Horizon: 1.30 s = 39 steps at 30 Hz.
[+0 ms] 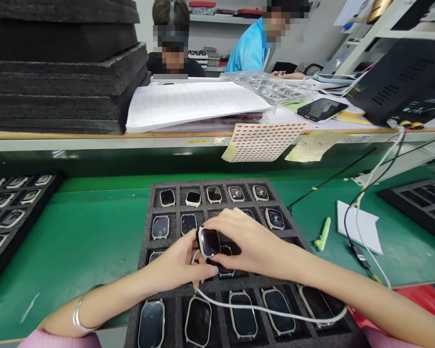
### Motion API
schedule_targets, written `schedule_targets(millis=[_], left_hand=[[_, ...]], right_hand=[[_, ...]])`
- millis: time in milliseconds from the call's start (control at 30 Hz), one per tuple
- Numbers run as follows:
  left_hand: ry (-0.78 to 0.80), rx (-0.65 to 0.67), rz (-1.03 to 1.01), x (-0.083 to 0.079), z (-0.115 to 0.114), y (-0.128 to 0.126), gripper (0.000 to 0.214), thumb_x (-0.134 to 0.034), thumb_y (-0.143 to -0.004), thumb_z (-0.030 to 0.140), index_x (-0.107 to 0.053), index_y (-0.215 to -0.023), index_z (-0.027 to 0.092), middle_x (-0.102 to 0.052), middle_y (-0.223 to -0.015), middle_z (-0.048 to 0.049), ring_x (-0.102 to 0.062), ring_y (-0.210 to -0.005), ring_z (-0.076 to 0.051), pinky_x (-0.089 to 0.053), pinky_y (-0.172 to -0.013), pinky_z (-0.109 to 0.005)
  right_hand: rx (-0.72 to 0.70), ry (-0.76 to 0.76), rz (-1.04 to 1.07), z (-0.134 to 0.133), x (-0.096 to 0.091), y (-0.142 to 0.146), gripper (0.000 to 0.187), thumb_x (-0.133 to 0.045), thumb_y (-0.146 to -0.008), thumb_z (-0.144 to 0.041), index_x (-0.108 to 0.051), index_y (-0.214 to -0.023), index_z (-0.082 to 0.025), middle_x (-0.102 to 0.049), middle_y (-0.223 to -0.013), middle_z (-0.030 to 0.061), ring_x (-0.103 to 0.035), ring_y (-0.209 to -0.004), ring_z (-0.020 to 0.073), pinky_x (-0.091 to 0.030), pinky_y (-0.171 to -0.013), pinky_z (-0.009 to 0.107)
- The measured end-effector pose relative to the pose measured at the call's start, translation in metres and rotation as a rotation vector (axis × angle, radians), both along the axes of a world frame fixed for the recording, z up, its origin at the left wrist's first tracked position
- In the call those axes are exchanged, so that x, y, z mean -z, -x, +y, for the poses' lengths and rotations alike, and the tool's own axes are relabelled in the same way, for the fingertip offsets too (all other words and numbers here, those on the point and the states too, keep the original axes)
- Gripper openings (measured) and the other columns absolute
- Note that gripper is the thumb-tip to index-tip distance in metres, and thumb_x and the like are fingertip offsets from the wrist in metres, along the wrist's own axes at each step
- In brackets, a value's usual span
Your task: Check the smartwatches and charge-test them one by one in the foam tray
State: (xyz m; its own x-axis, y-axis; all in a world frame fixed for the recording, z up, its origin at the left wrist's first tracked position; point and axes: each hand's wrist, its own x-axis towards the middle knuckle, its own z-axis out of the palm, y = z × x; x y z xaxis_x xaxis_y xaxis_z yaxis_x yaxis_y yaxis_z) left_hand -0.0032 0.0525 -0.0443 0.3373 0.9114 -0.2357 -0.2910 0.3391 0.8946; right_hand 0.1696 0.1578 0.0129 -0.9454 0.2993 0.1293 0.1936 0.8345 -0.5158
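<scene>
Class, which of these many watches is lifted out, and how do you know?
The watch in the right hand, raised above the dark tray; the other watches in view sit in tray compartments.

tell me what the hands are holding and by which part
The right hand holds a watch by its upper and lower edges. The left hand holds the white cable close to the watch; its exact grip is partly hidden.
</scene>
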Motion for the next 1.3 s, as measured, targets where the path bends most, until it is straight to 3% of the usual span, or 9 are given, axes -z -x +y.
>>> schedule_targets(millis=[200,333,633,1300], left_hand=[[-0.004,-0.082,0.143,-0.002,-0.002,-0.001,0.030,-0.058,-0.087,0.039,-0.047,-0.102,0.016,-0.052,-0.053,0.0066,-0.046,-0.040,-0.007,-0.038,-0.042,-0.018],[-0.013,-0.106,0.161,-0.001,-0.004,0.000,0.030,-0.058,-0.086,0.043,-0.046,-0.095,0.016,-0.052,-0.048,0.0068,-0.041,-0.034,-0.006,-0.030,-0.037,-0.016],[0.021,-0.052,0.127,-0.002,-0.005,0.002,0.036,-0.057,-0.086,0.041,-0.047,-0.107,0.013,-0.049,-0.044,0.0079,-0.037,-0.031,-0.006,-0.029,-0.032,-0.014],[-0.021,-0.036,0.275,-0.009,-0.007,-0.002,0.033,-0.052,-0.088,0.039,-0.045,-0.106,0.012,-0.038,-0.046,0.0120,-0.028,-0.035,-0.005,-0.022,-0.034,-0.015]], right_hand=[[-0.068,-0.258,-0.055,-0.012,0.010,0.012,0.023,-0.063,-0.085,-0.016,-0.056,-0.107,-0.013,-0.063,-0.105,0.0111,-0.054,-0.090,0.0247,-0.045,-0.075,0.038],[-0.081,-0.175,0.019,-0.010,0.017,0.011,0.029,-0.063,-0.085,-0.019,-0.054,-0.112,-0.014,-0.063,-0.108,0.0107,-0.056,-0.096,0.0235,-0.046,-0.080,0.037],[-0.017,-0.007,0.104,-0.012,0.031,0.005,0.036,-0.068,-0.082,-0.024,-0.055,-0.115,-0.016,-0.061,-0.110,0.0098,-0.058,-0.098,0.0228,-0.047,-0.088,0.037],[-0.015,-0.081,0.092,-0.019,0.031,0.004,0.036,-0.069,-0.082,-0.026,-0.056,-0.112,-0.012,-0.061,-0.108,0.0106,-0.056,-0.095,0.0233,-0.046,-0.084,0.037]])
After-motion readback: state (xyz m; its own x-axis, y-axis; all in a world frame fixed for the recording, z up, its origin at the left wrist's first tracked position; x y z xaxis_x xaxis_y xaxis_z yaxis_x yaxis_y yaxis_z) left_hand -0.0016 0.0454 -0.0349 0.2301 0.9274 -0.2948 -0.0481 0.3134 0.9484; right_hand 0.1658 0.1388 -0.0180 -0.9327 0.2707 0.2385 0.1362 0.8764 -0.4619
